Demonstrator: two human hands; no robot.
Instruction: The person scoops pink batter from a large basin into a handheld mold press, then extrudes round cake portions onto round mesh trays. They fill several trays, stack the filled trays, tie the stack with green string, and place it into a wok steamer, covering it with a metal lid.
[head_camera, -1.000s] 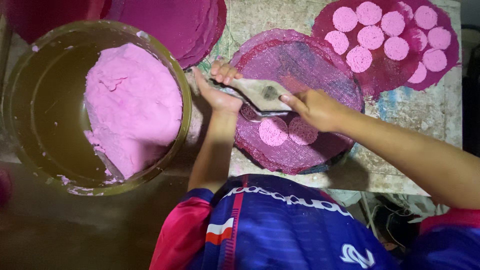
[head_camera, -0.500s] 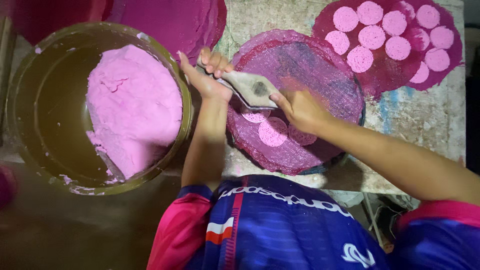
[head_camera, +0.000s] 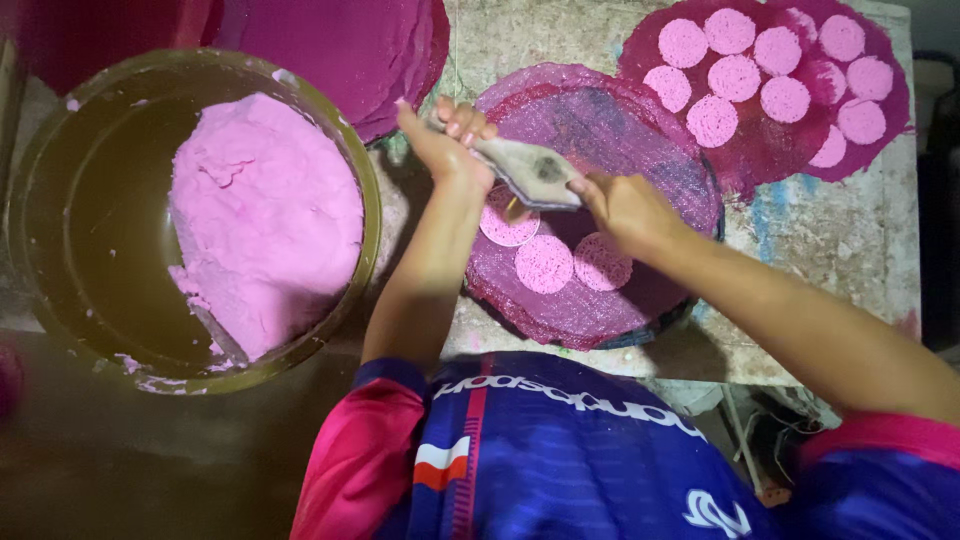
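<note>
Here, in the head view, both hands pinch a flat grey scraper (head_camera: 528, 170) over the near round purple mesh tray (head_camera: 650, 130). The left hand (head_camera: 445, 140) curls its fingers over one end; the right hand (head_camera: 625, 205) grips the other, its fingertips hidden beneath. Three pink discs (head_camera: 545, 263) lie on the tray, one partly covered by the scraper. A mound of pink dough (head_camera: 265, 215) fills the olive bowl (head_camera: 60, 200) at the table's left edge. The far right tray (head_camera: 880, 60) carries more discs; its edge is cut off.
</note>
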